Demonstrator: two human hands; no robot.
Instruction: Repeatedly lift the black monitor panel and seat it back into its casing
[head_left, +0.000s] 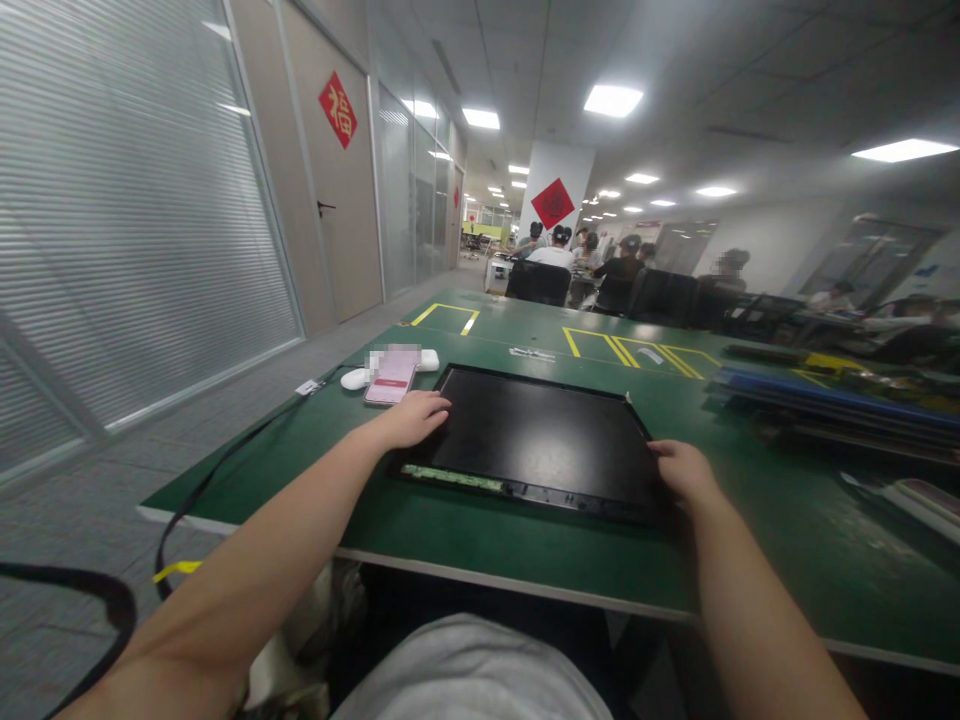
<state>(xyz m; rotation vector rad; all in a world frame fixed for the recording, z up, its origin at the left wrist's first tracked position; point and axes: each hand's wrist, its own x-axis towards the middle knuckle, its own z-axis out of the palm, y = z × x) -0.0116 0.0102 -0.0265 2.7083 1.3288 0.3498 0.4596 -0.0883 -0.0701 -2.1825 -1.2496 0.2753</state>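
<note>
A flat black display panel lies on the green table in front of me, its dark face up. Along its near edge runs a thin green circuit board. My left hand rests on the panel's left edge, its fingers reaching over the frame. My right hand grips the right edge, with the thumb on top and the other fingers hidden beneath or behind the side. Just beyond my left hand, a pink-screened phone leans near a white rounded object.
The green table carries yellow tape outlines. Stacked dark and blue panels sit at the right, blurred. A black cable crosses the left edge. Several people sit farther back, among black chairs.
</note>
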